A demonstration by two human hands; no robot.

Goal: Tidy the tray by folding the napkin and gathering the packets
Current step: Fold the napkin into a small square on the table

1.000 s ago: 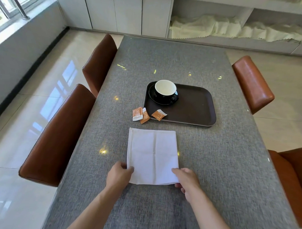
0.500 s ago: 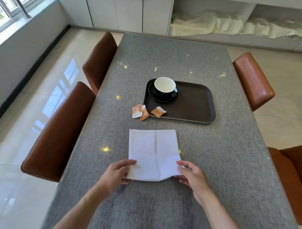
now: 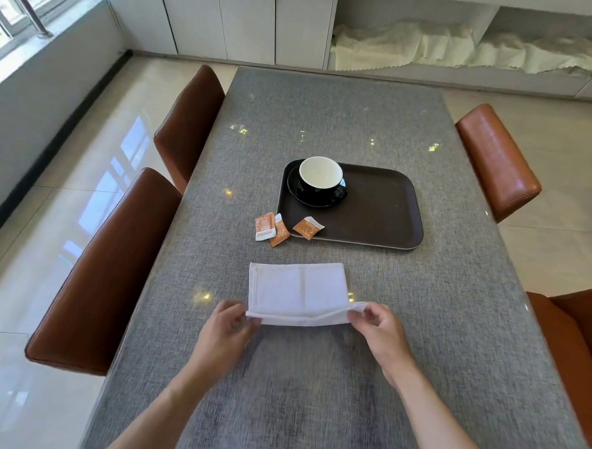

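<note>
A white napkin (image 3: 297, 290) lies on the grey table in front of me, its near edge lifted off the surface and curling away from me. My left hand (image 3: 225, 329) pinches the near left corner and my right hand (image 3: 383, 331) pinches the near right corner. Beyond it sits a dark brown tray (image 3: 382, 214) with a black cup and saucer (image 3: 319, 179) in its far left corner. One orange packet (image 3: 308, 227) rests on the tray's near left rim. Two more orange packets (image 3: 271, 227) lie overlapping on the table just left of the tray.
The grey table (image 3: 341, 125) runs away from me. Two brown leather chairs (image 3: 118, 268) stand along its left side and two along the right (image 3: 496, 160). Pale cloths lie on white shelves (image 3: 462, 48) at the back wall.
Both hands have taken hold of the napkin's near corners and raised that edge, carrying it away from me, so the visible napkin is shorter than before.
</note>
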